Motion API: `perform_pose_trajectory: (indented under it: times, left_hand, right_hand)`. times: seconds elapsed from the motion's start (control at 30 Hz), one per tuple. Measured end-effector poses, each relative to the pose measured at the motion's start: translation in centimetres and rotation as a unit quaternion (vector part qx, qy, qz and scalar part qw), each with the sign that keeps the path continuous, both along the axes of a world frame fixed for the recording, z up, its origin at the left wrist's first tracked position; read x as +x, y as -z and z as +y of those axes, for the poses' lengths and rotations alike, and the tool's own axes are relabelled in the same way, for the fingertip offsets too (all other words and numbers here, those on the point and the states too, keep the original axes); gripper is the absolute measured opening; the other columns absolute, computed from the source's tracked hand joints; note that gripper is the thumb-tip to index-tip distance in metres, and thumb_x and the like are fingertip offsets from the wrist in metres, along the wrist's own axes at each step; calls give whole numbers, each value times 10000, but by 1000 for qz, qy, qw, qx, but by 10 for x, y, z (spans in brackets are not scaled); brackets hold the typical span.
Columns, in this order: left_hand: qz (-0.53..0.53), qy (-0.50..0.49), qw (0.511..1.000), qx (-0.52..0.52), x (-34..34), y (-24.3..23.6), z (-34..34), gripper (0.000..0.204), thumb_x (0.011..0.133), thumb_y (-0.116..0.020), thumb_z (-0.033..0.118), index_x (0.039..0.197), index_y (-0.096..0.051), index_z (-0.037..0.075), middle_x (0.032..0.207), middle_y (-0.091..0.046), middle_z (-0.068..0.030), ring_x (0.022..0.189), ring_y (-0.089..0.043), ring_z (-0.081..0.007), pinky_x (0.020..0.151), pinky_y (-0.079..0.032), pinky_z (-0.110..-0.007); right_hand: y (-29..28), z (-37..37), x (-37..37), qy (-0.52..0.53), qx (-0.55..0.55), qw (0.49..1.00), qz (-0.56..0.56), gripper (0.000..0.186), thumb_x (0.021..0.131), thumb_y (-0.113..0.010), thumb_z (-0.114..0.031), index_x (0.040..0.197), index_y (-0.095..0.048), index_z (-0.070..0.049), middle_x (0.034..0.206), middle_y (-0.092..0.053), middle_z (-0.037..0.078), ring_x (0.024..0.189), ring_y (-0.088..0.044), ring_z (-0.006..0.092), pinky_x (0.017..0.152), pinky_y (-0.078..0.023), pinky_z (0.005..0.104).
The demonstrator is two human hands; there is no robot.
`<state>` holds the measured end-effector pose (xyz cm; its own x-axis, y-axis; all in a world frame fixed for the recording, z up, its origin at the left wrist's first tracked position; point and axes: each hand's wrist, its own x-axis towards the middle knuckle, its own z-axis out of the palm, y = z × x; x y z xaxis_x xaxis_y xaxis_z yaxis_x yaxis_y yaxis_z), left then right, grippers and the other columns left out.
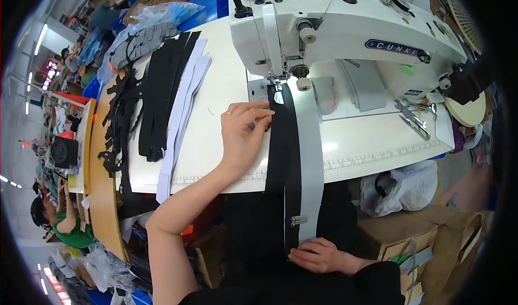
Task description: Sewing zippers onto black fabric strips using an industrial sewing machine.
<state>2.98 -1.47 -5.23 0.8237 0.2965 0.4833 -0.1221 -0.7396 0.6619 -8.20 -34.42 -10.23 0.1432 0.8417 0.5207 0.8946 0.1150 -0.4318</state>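
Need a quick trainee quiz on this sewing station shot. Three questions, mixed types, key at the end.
1. Multiple choice: which of these is the left hand at?
A) the plastic bag
B) the black strip
C) the cardboard box

2. True or false: the wrenches lie to the right of the presser foot.

3. Short answer: which hand is farther from the sewing machine?

Key:
1. B
2. True
3. The right hand, down at the lower end of the gray strip.
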Motion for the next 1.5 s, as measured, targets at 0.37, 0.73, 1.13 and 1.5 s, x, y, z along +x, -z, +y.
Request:
perform_pose_trajectory:
  times: [0.37, 0.73, 1.13, 1.5]
  left_hand:
    - [45, 3, 997, -56, 2, -4, 0, 308, 862, -657, -96, 1052, -818, 86, 1004, -708, -69, 1012, -612, -218, 909, -482, -324]
    - [18, 34, 999, 29, 4, -7, -3, 268, 842, -724, -19, 1040, -829, 128, 962, -730, -5, 987, -655, -168, 1048, -354, -370]
    - [56, 32, 997, 38, 3, -7, -2, 291, 889, -705, 23, 1162, -773, 99, 1254, -741, -42, 1218, -635, -255, 1186, -327, -474]
    - [81, 46, 995, 24, 0, -3, -1, 297, 937, -701, 85, 1231, -745, 98, 1292, -721, -27, 1323, -580, -230, 1241, -195, -546]
  right_hand:
    - [7, 6, 3, -5, -12, 999, 37, 185, 937, -721, -147, 1109, -771, -103, 1105, -725, 23, 1029, -669, 162, 830, -548, 297]
    - [21, 13, 9, -41, -27, 995, 81, 240, 947, -705, -138, 1178, -750, -90, 1196, -721, 41, 1080, -667, 186, 883, -550, 325]
    - [16, 12, 12, -52, -38, 993, 98, 216, 948, -706, -148, 1152, -757, -100, 1159, -726, 33, 1065, -675, 181, 864, -552, 307]
    - [14, 15, 12, -50, -30, 994, 91, 225, 944, -709, -138, 1158, -761, -89, 1169, -731, 34, 1048, -677, 177, 848, -555, 305]
